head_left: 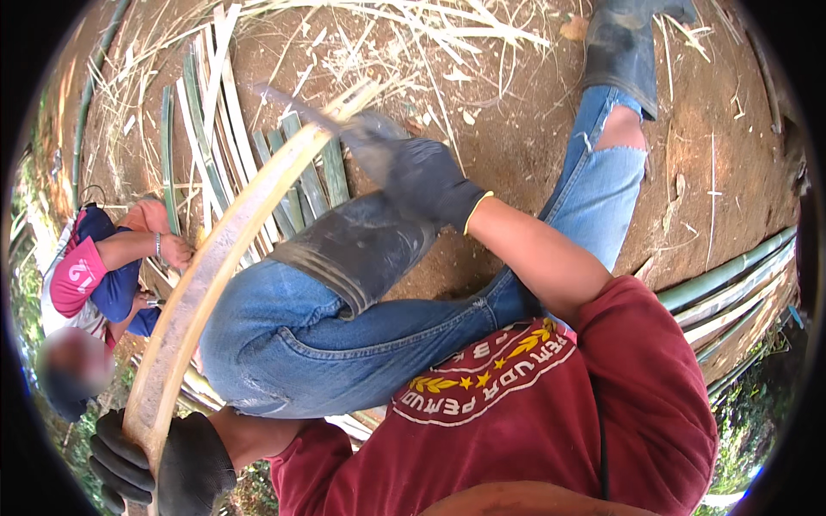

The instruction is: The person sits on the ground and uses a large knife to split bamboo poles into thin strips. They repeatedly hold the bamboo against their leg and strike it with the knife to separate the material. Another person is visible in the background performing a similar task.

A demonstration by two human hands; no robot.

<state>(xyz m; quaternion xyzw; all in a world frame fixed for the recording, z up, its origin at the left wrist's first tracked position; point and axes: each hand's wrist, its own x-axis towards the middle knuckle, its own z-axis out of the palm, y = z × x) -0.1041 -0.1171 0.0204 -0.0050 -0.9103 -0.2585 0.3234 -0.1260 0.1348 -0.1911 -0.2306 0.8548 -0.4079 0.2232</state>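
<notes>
From where I stand, I see the left hand (196,464) in a black glove, its fingers wrapped around the lower end of a long split bamboo piece (215,258). This piece goes slanting past the bent knee (245,344) in blue jeans, and its far end is pale and splintered. The right hand (428,182), also gloved, has the fingers closed around the handle of a dark knife (301,107); the blade crosses near that far end, but because of blur I cannot tell whether it touches. Near this hand is a dark muddy boot (366,245). Further away, narrow bamboo strips (334,168) lie on the brown soil (551,95), and at the left is another person (77,273) with a red sleeve
</notes>
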